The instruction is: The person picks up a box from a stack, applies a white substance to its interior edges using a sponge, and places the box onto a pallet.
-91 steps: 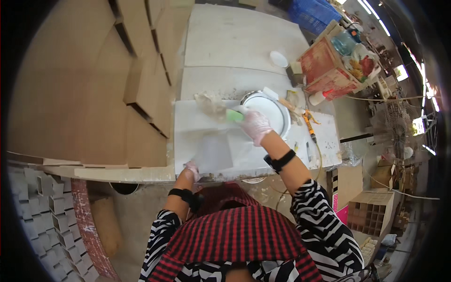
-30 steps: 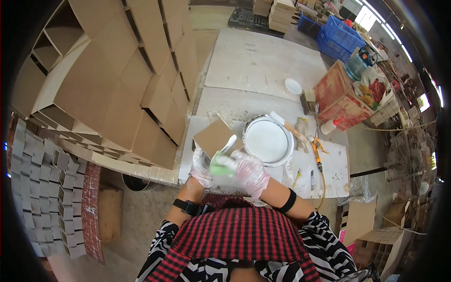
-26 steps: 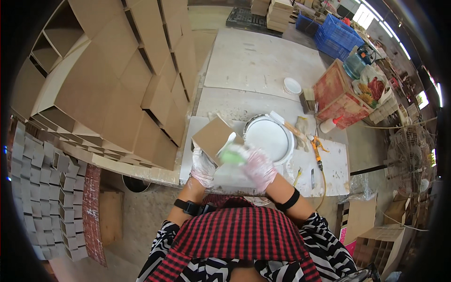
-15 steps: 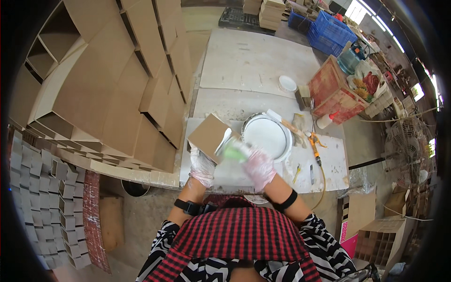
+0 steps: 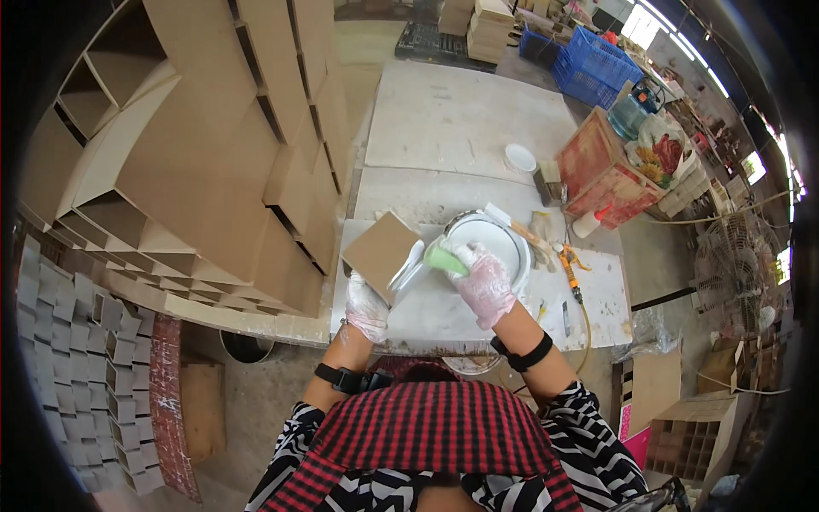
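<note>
My left hand (image 5: 367, 307), in a thin whitish glove, is closed on the lower part of a small brown cardboard box (image 5: 380, 243). The box is tilted, with wet white paste (image 5: 408, 268) along its right side. My right hand (image 5: 485, 286), in a paste-smeared glove, grips a pale green scraper (image 5: 446, 258) whose tip points toward the box, slightly apart from it. Behind and partly under that hand stands a round tub (image 5: 503, 235) of white paste. A brush with a wooden handle (image 5: 531, 236) leans across its rim.
Tall stacks of brown boxes (image 5: 196, 171) stand close on the left. On the white worktable (image 5: 478, 119) are a small white bowl (image 5: 519, 158), a bottle with a red tip (image 5: 590, 222) and an orange air gun (image 5: 573, 260) with a hose. A fan (image 5: 738, 269) stands at the right.
My right hand with the green scraper has moved right and slightly up, off the box's side and over the tub's near edge. The left hand and box have barely moved.
</note>
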Available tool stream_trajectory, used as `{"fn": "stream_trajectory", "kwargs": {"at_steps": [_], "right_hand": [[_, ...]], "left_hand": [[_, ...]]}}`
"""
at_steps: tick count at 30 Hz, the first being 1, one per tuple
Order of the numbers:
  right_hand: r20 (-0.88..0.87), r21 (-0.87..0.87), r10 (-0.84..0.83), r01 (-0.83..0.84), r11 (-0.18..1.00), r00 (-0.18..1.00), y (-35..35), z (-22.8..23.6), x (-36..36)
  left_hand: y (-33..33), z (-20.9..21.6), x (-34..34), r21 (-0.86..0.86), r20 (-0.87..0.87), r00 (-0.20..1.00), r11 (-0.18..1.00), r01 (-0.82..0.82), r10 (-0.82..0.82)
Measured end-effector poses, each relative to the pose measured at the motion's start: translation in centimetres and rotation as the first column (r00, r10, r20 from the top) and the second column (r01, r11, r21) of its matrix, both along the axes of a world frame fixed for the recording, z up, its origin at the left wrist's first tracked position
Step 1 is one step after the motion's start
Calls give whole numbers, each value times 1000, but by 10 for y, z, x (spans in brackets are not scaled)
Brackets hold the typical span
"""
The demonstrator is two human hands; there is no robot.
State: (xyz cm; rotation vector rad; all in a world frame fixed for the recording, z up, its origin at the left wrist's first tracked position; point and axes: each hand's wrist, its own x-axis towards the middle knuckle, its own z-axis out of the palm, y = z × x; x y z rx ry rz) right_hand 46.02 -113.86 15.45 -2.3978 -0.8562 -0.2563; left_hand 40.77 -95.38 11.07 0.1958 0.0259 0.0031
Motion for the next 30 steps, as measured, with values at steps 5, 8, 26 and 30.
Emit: {"fn": "stream_trajectory", "kwargs": {"at_steps": [5, 8, 26, 30], "right_hand": [[-20, -186, 190, -191, 964, 982, -10, 15, -10], [-45, -247, 325, -326, 913, 945, -13, 27, -13], [-85, -423, 410, -405, 810, 908, 45, 48, 14], [136, -369, 554, -477, 797, 821, 42, 10, -4]], "left_hand": [[13, 1, -9, 97, -81, 995, 993, 72, -64], [20, 4, -14, 126, 8, 984, 977, 174, -177], [1, 12, -23, 407, -312, 933, 863, 300, -177], [12, -5, -12, 290, -131, 941, 896, 337, -312]]}}
